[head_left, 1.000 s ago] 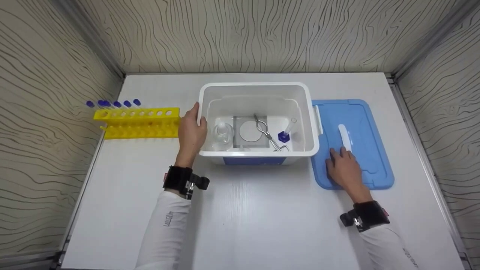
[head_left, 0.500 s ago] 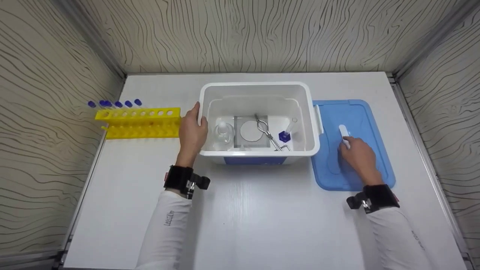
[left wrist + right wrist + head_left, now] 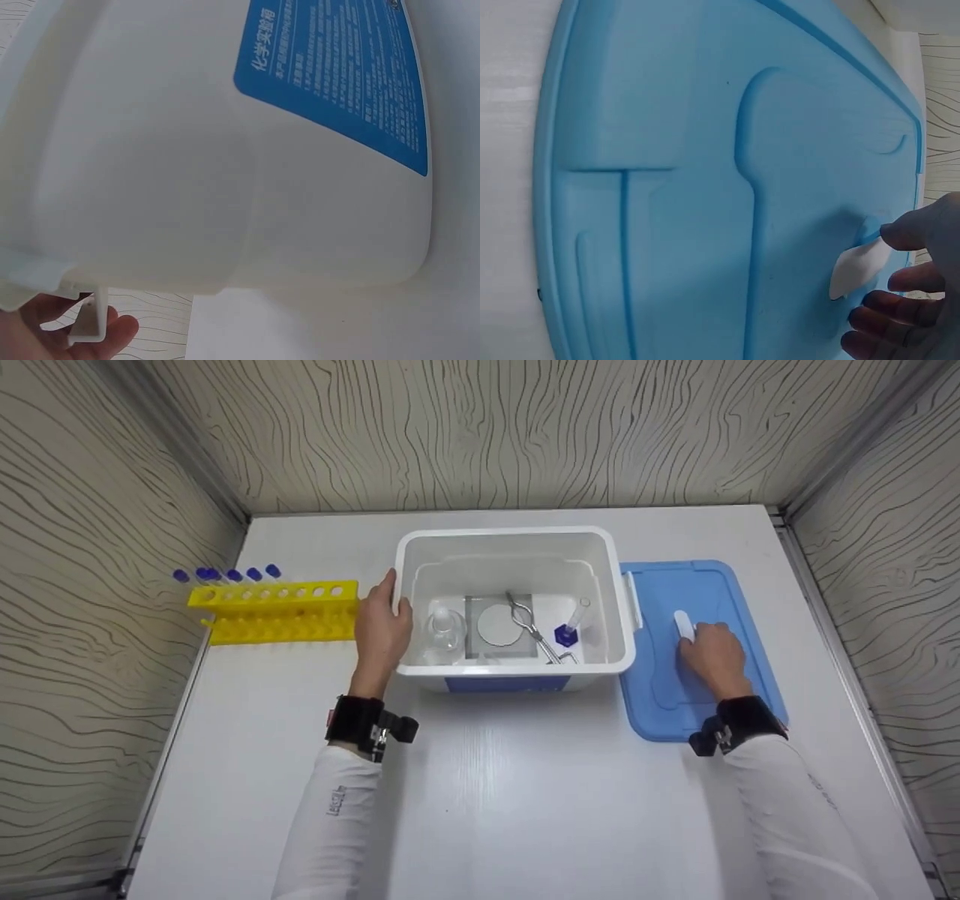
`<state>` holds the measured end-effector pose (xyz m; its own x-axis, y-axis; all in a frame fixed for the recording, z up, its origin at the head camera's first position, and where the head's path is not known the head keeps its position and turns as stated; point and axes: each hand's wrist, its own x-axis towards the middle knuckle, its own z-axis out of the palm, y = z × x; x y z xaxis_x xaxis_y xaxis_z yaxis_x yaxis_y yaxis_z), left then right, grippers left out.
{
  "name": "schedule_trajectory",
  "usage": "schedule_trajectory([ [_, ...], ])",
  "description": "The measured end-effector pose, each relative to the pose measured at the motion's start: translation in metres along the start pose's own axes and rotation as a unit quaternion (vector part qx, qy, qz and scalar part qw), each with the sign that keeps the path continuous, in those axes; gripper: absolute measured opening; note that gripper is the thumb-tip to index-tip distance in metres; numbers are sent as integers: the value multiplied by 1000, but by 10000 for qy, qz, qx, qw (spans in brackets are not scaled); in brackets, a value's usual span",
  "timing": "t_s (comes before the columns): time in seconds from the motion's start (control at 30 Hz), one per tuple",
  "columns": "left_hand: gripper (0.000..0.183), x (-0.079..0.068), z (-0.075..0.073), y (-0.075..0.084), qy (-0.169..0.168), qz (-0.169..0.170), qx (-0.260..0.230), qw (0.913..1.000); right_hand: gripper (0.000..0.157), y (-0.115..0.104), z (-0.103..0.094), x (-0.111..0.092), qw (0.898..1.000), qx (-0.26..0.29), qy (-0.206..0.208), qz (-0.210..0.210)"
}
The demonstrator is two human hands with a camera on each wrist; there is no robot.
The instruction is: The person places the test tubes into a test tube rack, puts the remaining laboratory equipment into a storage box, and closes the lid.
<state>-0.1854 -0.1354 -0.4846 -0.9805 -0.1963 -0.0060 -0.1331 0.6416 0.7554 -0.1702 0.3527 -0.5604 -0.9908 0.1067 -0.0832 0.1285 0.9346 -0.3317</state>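
Note:
A white plastic storage box (image 3: 615,664) with a blue label stands mid-table. My left hand (image 3: 381,624) holds its left side, thumb along the rim. In the left wrist view, the fingers (image 3: 124,330) curl around the white latch (image 3: 91,322) hanging from that side. To the box's right lies a blue lid (image 3: 757,675) with a white carry handle (image 3: 683,624). My right hand (image 3: 716,656) grips this handle, covering its near end. The right wrist view shows the thumb (image 3: 907,229) on the handle and the other fingers curled below.
Inside the box are a glass bottle (image 3: 444,634), wire gauze (image 3: 474,641), metal tongs (image 3: 531,631) and a glass cylinder on a purple base (image 3: 566,636). At left stands a yellow test tube rack (image 3: 300,611) with several purple-capped tubes (image 3: 255,574).
My right hand has moved up from the handle's near end and closed around the handle. The left hand, box and lid hold their places.

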Motion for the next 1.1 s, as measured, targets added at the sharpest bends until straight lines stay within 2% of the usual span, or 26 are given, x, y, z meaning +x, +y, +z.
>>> schedule_trajectory([
  [0.27, 54, 0, 0, 0, 12, 31, 6, 10000, 40, 0, 4, 3, 9993, -5, -179, 321],
  [0.53, 55, 1, 0, -1, -20, -19, -22, 10000, 36, -7, 3, 7, 9980, 103, -355, 505],
  [0.63, 55, 0, 0, -1, -13, -8, -42, 10000, 32, -9, 4, 7, 9984, 145, -247, 487],
  [0.87, 54, 2, 2, -3, 68, 79, -99, 9999, 24, -6, 7, 10, 9977, 324, 309, 509],
  [1.1, 54, 2, 1, -2, 23, 24, -103, 9999, 27, 1, 8, 14, 9939, 739, 154, 801],
])
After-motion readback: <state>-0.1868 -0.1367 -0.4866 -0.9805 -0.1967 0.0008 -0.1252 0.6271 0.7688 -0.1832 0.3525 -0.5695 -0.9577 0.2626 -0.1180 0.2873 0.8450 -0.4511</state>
